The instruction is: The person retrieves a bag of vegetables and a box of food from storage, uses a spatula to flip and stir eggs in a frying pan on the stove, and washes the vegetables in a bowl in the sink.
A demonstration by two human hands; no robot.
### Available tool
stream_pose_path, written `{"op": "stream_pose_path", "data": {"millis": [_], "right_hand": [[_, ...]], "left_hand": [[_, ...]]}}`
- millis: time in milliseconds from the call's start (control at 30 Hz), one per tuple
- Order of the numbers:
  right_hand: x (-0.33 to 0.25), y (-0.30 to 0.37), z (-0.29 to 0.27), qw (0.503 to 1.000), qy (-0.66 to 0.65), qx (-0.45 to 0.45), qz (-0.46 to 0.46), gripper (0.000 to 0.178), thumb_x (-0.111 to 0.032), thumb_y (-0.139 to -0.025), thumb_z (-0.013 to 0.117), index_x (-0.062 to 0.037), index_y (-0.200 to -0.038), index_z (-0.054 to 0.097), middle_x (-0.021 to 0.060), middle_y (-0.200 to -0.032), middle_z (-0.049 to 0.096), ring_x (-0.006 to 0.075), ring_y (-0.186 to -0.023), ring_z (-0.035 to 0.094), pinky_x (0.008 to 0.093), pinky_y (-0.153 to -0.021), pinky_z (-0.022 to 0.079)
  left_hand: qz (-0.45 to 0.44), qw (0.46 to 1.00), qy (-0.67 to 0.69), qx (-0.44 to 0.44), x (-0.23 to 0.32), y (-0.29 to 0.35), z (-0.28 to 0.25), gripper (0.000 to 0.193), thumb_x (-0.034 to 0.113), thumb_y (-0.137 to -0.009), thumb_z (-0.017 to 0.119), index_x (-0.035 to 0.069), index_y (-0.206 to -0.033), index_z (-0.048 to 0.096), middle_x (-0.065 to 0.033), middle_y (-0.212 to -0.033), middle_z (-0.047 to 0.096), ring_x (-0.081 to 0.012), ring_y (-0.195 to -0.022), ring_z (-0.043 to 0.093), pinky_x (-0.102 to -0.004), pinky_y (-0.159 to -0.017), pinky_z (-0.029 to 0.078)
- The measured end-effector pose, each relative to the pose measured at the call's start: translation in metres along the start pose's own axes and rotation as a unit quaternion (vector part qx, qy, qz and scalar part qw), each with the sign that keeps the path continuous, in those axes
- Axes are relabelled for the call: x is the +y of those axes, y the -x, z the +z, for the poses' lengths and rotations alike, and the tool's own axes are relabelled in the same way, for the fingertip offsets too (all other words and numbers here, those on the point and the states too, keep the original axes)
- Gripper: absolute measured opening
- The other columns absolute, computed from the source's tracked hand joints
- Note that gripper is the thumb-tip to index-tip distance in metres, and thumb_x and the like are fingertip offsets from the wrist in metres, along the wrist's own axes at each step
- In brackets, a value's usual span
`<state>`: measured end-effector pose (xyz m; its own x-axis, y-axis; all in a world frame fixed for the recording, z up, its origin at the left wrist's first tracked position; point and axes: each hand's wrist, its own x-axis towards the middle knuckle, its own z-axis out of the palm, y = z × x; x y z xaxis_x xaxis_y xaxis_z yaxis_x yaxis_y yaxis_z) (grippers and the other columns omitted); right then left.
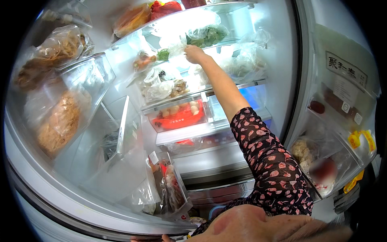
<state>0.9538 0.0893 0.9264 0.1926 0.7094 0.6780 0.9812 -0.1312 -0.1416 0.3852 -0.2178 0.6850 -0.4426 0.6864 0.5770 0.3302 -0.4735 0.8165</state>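
The right hand (194, 54) reaches into the fridge at upper centre, its fingers curled against a bag (177, 49). Its fingertips are lost among pale plastic and glare, so whether they grip the bag I cannot tell. Of the left hand (161, 238), only a few fingers show, at the lower edge left of centre; the rest is cut off, and I cannot tell if it is open or closed.

The bag sits near top centre, below the top shelf (242, 4). It is thin, whitish, see-through and crumpled; its outline melts into the bright light and its contents are hard to make out. Leafy greens (207, 36) in plastic lie just beside it to the right, partly washed out.

The printed sleeve (266, 161) covers part of the drawers. At lower right, a blurred patch hides some of the door bin's (342, 139) contents.
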Motion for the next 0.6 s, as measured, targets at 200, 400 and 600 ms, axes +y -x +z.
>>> {"op": "stream_pose_path", "data": {"millis": [200,400,600], "right_hand": [[0.005,0.011,-0.004,0.990,-0.066,0.116,-0.050,0.028,-0.011,-0.086,0.051,0.0003,-0.110,0.059,0.0187,-0.120,0.055,0.0346,-0.111,0.052,0.0412,-0.093,0.043],[-0.033,0.063,-0.018,0.930,-0.149,0.321,-0.096,0.028,-0.017,-0.086,0.054,-0.0024,-0.110,0.060,0.0162,-0.110,0.061,0.0341,-0.103,0.056,0.0427,-0.092,0.043],[-0.055,0.115,-0.027,0.991,0.107,-0.019,-0.077,0.032,-0.038,-0.084,0.059,-0.0098,-0.094,0.070,0.0095,-0.101,0.064,0.0270,-0.106,0.055,0.0464,-0.097,0.036]], "left_hand": [[-0.012,1.000,-0.014,0.013,0.013,0.005,0.008,0.135,0.053,-0.057,0.085,0.005,-0.148,-0.002,-0.0278,-0.144,0.019,-0.0394,-0.131,0.029,-0.0520,-0.108,0.028],[0.001,1.000,0.002,0.005,-0.008,0.014,-0.002,0.133,0.050,-0.058,0.086,0.005,-0.148,-0.001,-0.0266,-0.144,0.019,-0.0370,-0.129,0.031,-0.0508,-0.107,0.030],[-0.013,1.000,-0.011,0.016,0.007,0.014,0.007,0.132,0.053,-0.058,0.084,0.004,-0.147,-0.001,-0.0267,-0.145,0.021,-0.0368,-0.129,0.033,-0.0501,-0.104,0.034]]}}
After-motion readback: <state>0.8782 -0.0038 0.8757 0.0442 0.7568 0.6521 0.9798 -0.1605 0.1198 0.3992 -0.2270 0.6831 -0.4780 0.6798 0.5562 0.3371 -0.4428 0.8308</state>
